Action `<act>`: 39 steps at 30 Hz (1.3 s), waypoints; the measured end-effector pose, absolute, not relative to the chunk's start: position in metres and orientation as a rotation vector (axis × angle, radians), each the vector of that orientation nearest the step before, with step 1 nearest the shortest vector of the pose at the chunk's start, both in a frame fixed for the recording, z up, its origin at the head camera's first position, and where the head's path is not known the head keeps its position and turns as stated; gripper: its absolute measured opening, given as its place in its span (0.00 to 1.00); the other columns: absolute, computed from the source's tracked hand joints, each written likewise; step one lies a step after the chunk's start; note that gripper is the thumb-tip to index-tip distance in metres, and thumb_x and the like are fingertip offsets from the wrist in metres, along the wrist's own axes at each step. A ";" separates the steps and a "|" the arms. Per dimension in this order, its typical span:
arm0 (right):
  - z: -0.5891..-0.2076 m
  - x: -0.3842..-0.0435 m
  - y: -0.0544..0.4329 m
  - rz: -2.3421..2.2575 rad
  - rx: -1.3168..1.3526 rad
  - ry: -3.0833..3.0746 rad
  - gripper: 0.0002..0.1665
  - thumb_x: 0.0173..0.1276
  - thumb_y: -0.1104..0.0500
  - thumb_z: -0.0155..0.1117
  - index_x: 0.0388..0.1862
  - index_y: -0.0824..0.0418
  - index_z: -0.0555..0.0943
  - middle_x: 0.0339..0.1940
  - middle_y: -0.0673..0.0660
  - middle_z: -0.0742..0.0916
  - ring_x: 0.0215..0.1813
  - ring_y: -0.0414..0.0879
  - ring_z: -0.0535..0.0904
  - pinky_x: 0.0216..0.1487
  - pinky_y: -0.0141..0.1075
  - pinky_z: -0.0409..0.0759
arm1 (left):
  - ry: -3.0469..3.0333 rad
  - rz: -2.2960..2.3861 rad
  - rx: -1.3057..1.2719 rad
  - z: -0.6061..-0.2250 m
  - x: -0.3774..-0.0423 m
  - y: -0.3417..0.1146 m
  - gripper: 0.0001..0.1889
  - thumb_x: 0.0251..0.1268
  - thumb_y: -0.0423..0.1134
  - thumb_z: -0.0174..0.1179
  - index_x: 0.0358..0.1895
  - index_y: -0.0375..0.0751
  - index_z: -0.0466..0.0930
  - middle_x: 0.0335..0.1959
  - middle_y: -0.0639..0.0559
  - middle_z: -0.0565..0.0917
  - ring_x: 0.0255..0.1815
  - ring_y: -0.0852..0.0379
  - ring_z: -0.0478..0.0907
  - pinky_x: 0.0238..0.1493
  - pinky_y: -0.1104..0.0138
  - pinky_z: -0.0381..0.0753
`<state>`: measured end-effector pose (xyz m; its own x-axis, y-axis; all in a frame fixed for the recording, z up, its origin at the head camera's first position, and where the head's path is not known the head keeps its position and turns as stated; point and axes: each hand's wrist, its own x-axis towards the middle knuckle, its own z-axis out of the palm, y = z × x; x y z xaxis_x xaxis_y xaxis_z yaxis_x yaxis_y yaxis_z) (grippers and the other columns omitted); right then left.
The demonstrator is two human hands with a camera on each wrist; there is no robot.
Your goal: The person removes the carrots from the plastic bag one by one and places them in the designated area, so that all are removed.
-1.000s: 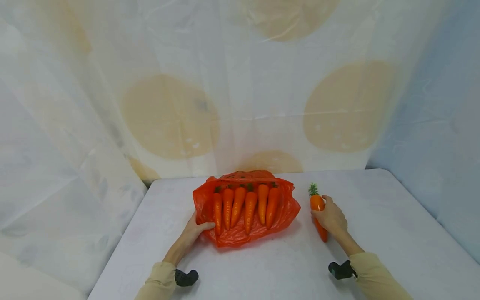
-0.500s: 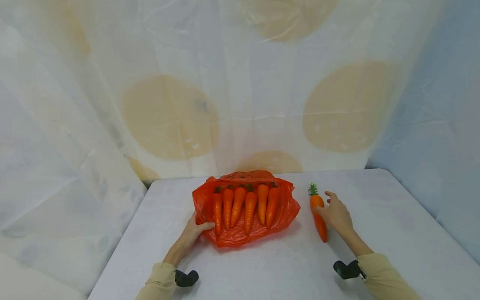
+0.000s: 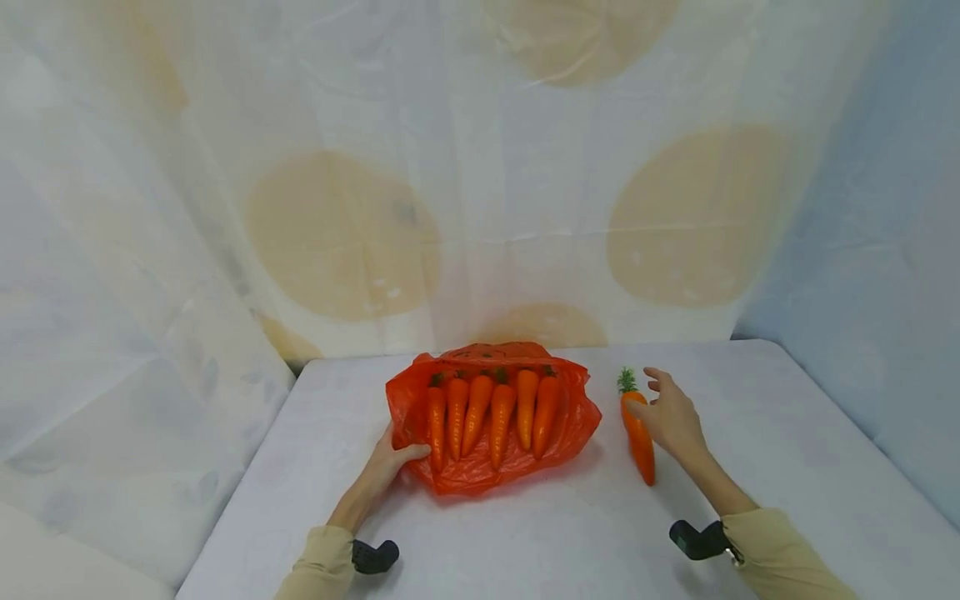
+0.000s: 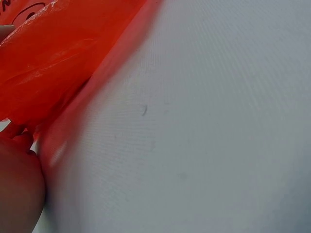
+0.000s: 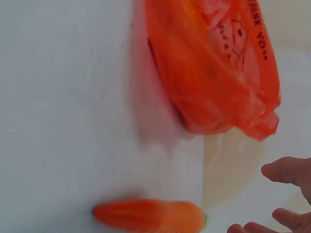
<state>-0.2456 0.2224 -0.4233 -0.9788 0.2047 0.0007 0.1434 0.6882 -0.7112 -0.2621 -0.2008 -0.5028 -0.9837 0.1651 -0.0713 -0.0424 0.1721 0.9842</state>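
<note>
A red plastic bag (image 3: pixel 480 479) lies on the table with its mouth spread wide. Inside it, several carrots (image 3: pixel 501 417) lie side by side, green tops away from me. My left hand (image 3: pixel 392 458) grips the bag's left edge, thumb over the front and fingers hidden behind. One more carrot (image 3: pixel 641 446) with a frilly green top lies on the table right of the bag. Over its upper end hovers my right hand (image 3: pixel 675 421), fingers spread and holding nothing. In the right wrist view, thumb and fingers (image 5: pixel 286 170) stand apart from this carrot.
The white table (image 3: pixel 540 550) ends at a patterned curtain (image 3: pixel 517 183) behind it. Curtain also hangs at the left and right. A black device (image 3: pixel 375 557) sits at the left wrist, another black device (image 3: pixel 697 540) at the right wrist.
My right hand has let go of the single carrot, opened its fingers and shifted toward the carrot's green top. The carrot stays in place. My left hand and the bag have not visibly moved.
</note>
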 end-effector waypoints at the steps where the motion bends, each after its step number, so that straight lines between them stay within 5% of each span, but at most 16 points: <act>1: -0.421 -0.244 0.219 1.188 -0.268 -2.800 0.41 0.69 0.57 0.59 0.75 0.69 0.55 0.69 0.77 0.68 0.62 0.70 0.72 0.55 0.57 0.80 | 2.279 1.921 0.121 -0.502 -0.262 -0.201 0.39 0.62 0.44 0.63 0.75 0.52 0.54 0.68 0.48 0.70 0.66 0.48 0.66 0.71 0.50 0.65; 18: -0.383 -0.219 0.148 1.273 0.113 -2.630 0.37 0.68 0.56 0.65 0.73 0.63 0.65 0.67 0.66 0.74 0.59 0.61 0.75 0.50 0.51 0.83 | 2.274 1.920 0.134 -0.504 -0.264 -0.202 0.39 0.61 0.44 0.64 0.74 0.53 0.55 0.68 0.48 0.70 0.66 0.48 0.66 0.69 0.52 0.69; 39: -0.435 -0.249 0.063 1.398 0.144 -2.744 0.42 0.61 0.59 0.70 0.71 0.70 0.66 0.66 0.68 0.75 0.64 0.63 0.73 0.63 0.58 0.74 | 2.272 1.916 0.110 -0.505 -0.260 -0.206 0.38 0.61 0.44 0.64 0.73 0.55 0.56 0.66 0.50 0.72 0.65 0.50 0.67 0.68 0.53 0.70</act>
<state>-0.2493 0.0634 -0.4350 -0.9940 -0.0568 0.0940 -0.1094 0.5847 -0.8039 -0.2604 -0.2058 -0.5049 -0.9833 0.1635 -0.0800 -0.0513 0.1729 0.9836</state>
